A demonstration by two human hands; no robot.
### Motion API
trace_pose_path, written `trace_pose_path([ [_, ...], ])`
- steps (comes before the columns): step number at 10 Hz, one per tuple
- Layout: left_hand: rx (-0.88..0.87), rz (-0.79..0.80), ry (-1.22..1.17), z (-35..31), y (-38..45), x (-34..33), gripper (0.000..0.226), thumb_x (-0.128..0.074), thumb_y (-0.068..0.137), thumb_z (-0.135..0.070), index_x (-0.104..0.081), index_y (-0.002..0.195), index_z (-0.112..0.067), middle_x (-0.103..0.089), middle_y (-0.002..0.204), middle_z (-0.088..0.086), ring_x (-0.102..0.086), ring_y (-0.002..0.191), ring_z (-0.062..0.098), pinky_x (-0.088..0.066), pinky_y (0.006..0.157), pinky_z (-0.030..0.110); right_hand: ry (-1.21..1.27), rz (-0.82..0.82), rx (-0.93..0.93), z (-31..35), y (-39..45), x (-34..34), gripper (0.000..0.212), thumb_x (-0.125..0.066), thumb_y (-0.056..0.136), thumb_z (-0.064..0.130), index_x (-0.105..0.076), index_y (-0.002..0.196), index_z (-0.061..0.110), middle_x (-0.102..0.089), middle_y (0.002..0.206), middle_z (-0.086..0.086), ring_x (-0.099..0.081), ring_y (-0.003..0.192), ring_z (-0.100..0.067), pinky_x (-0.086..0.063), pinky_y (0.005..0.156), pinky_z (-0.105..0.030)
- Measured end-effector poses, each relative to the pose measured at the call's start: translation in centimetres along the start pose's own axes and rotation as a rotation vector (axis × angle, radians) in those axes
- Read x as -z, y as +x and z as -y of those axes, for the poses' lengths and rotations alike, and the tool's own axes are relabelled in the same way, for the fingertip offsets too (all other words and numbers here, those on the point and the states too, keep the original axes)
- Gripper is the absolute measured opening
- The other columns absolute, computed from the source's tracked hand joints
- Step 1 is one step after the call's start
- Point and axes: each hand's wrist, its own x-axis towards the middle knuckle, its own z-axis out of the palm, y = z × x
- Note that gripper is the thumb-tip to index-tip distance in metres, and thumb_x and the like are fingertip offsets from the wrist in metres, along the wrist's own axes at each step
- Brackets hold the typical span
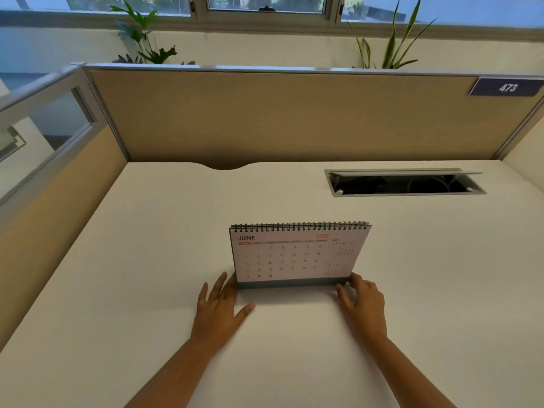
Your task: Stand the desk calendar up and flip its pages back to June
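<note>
Head view: calendar [297, 254] upright on the white surface [147, 260], roughly mid-surface, spiral binding on top, facing the camera. JUNE and 2026 printed across the top of the open page, dates in rows below, grey base strip touching the surface. Left hand [219, 310] at the calendar's lower left corner, palm down, fingers spread wide, fingertips [222, 279] right beside the corner, thumb stretched out in front of the calendar; contact with the corner hard to confirm. Right hand [363, 301] at the calendar's lower right corner, fingers loosely curled and apart, tips against or just beside the base edge, nothing gripped. Behind the calendar and to its right, an open cable slot [406, 184] sunk in the surface, lid raised. Further behind the calendar, a tan partition [279, 113], with a dark plate reading 473 [506, 87] at its upper right. Beyond the partition, two leafy plants [141, 33] under a window.
</note>
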Motion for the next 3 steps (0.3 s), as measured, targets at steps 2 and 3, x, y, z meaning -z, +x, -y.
trace_pose_path([
  [2, 0.018, -0.038, 0.026, 0.1, -0.1, -0.4, 0.074, -0.012, 0.085, -0.063, -0.036, 0.136, -0.015, -0.045, 0.141, 0.003, -0.022, 0.131, 0.01, 0.007, 0.108, 0.029, 0.029, -0.052, 0.011, -0.4, 0.0, -0.3, 0.039, -0.059, 0.085, 0.032, -0.05, 0.122, 0.019, -0.062, 0.117, -0.005, -0.054, 0.098, -0.018, -0.044, 0.093, -0.043],
  [3, 0.085, -0.166, -0.014, 0.0, 0.2, -1.1, 0.077, -0.008, 0.084, -0.065, -0.033, 0.137, -0.014, -0.04, 0.144, 0.003, -0.024, 0.136, 0.017, 0.003, 0.11, 0.034, 0.088, -0.111, 0.02, -0.6, 0.1, -0.4, 0.041, -0.06, 0.084, 0.023, -0.048, 0.124, 0.018, -0.06, 0.12, -0.007, -0.053, 0.096, -0.016, -0.046, 0.092, -0.042],
])
